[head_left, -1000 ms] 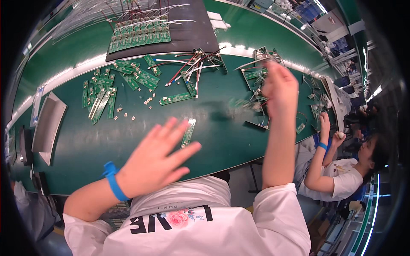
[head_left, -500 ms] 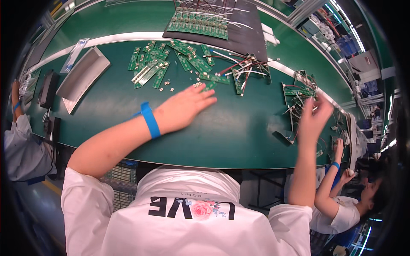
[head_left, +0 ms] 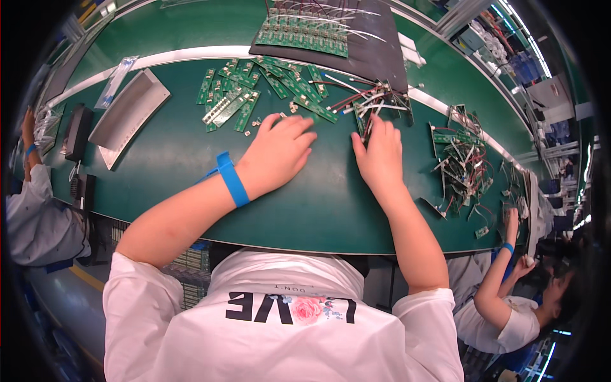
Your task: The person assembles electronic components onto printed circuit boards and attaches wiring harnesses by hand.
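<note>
- The left hand (head_left: 277,153) lies palm down on the green bench (head_left: 191,159), fingers spread and gripping nothing; its fingertips touch the near edge of a scatter of narrow green circuit boards (head_left: 245,95).
- A blue wristband (head_left: 232,179) circles the left wrist.
- The right hand (head_left: 380,153) rests beside it, a little apart, with its fingertips on a small bundle of wired boards (head_left: 375,105) with red, white and black leads; whether it pinches one, I cannot tell.
- That bundle sits near the middle of the bench, just in front of a dark mat (head_left: 375,44) carrying a panel of green boards (head_left: 309,35) at the far edge.
- A larger tangle of wired boards (head_left: 464,159) lies toward the right end.
- A grey metal tray (head_left: 127,114) sits toward the left end.
</note>
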`<move>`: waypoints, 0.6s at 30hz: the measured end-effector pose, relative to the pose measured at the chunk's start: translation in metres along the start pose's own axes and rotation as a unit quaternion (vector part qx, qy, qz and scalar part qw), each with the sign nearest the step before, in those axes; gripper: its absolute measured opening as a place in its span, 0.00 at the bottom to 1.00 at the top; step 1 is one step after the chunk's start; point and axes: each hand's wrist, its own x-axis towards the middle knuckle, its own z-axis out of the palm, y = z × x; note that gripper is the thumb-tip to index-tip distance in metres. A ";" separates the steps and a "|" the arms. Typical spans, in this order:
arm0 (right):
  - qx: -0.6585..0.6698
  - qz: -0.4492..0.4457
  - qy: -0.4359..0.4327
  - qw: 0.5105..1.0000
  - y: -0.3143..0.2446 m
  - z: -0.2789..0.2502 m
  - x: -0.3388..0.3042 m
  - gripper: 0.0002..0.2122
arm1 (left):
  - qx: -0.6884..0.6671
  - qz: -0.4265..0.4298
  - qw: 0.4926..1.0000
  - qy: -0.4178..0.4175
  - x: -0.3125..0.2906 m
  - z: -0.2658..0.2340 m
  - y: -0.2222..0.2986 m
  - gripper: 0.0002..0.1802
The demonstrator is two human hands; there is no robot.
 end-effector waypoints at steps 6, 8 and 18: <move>0.054 -0.046 -0.023 0.997 -0.003 -0.014 -0.033 0.12 | 0.009 -0.087 0.995 0.037 0.001 -0.007 -0.010 0.11; 0.074 -0.045 -0.014 0.996 -0.009 -0.019 -0.029 0.12 | 0.037 -0.108 0.993 0.009 0.006 -0.012 -0.013 0.10; 0.708 0.178 -0.297 0.616 -0.055 -0.001 -0.002 0.15 | -0.127 0.022 0.985 0.113 0.008 -0.019 -0.009 0.09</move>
